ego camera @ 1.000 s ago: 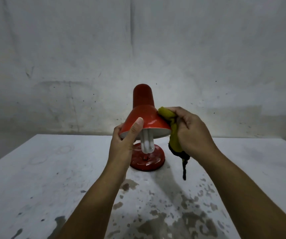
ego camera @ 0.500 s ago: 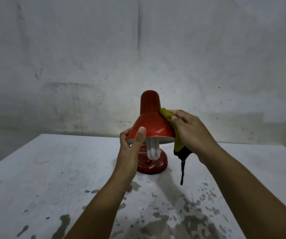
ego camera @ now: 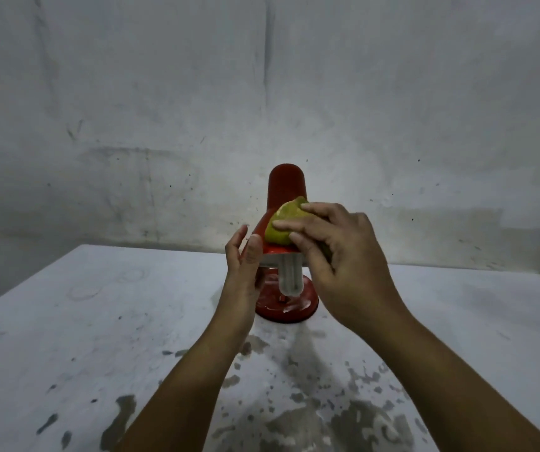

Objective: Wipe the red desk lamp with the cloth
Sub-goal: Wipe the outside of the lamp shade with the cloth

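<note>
Your red desk lamp [ego camera: 286, 190] stands upright on the stained white table [ego camera: 82, 321] before a grey wall [ego camera: 164, 93], shade opening and bulb [ego camera: 289, 278] pointing down. Your right hand [ego camera: 343, 256] presses the yellow-green cloth [ego camera: 283, 228] onto the shade, hiding its right side; your left hand [ego camera: 244, 265] grips the shade's left rim.

The red desk lamp [ego camera: 286, 203] stood mid-worktop [ego camera: 99, 321] as the only upright obstacle, its base [ego camera: 289, 305] near the back edge and close before the wall [ego camera: 164, 109]. Both hands, left hand [ego camera: 244, 272] and right hand [ego camera: 343, 262], crowded the shade. Bare stained worktop lay open to either side and in front.
</note>
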